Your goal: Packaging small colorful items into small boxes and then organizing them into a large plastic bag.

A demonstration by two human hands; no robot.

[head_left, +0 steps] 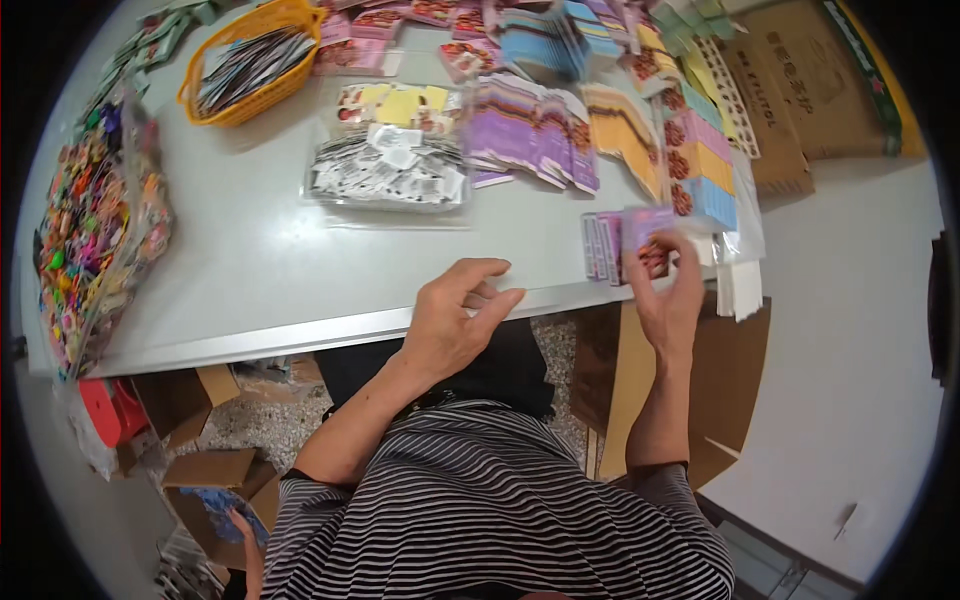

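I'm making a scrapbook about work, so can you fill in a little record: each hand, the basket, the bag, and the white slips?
Left hand: holding nothing, at the front edge of the table
Right hand: touching a purple packet
Basket: yellow, holding slim flat things
Bag: clear, with colourful trinkets, far left
White slips: heaped, near the middle

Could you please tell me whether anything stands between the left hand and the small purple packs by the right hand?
Nothing visible does: only white tabletop lies between the left hand and the purple packs. The right hand touches the packs at their right end.
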